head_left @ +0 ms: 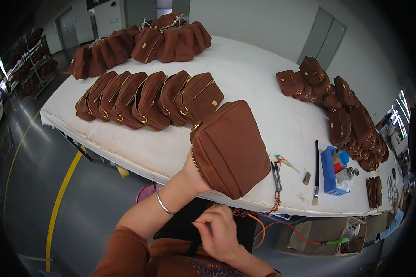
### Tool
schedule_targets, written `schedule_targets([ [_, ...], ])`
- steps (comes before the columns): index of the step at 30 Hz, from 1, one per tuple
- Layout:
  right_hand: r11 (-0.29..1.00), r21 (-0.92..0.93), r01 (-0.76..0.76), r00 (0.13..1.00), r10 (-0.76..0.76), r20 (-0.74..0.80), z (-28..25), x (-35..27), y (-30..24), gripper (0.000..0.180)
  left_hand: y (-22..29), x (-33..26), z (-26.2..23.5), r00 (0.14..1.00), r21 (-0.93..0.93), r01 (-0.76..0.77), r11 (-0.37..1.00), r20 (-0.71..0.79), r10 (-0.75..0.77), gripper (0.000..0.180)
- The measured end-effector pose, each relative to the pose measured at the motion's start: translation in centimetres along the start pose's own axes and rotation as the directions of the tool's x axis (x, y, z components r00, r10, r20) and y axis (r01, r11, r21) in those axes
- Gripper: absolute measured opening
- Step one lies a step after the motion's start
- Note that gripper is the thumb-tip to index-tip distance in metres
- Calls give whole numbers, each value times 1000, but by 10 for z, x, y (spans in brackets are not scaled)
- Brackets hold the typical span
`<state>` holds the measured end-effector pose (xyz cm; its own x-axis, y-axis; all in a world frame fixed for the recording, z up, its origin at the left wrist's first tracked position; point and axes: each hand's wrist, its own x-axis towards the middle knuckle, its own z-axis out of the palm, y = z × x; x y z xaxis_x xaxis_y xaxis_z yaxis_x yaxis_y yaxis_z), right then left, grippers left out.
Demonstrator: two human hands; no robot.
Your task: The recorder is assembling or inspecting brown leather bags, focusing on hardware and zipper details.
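Observation:
My left hand (192,175) holds up a brown zippered bag (233,147) over the front edge of the table. Its palm and wrist show beside the open zipper, while the fingers are hidden by the bag. The bag is tilted, a broad plain panel facing me, with a gold-coloured ring at its upper left corner. Lower down, close to my body, my right hand (217,233) is closed, thumb and forefinger together. It is apart from the bag, and whatever it may hold cannot be made out.
Brown bags (148,99) stand in a row on the white table (138,152); more are piled behind and at the right. Scissors (276,176), a brush (316,175) and a blue bin (328,171) of bottles lie right of the bag. Cardboard boxes (309,235) sit below the table's edge.

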<state>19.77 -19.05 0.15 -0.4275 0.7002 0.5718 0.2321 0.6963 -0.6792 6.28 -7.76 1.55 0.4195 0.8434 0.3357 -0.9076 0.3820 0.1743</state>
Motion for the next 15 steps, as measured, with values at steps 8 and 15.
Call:
schedule_targets([
  [8,996,4,-94,921,86,380,70,-28,39,16,8,19,-20,958,517,186,836,-284,-38,51],
  [15,994,104,-37,993,25,116,9,2,21,10,12,-2,-51,957,483,261,836,-243,-158,43],
])
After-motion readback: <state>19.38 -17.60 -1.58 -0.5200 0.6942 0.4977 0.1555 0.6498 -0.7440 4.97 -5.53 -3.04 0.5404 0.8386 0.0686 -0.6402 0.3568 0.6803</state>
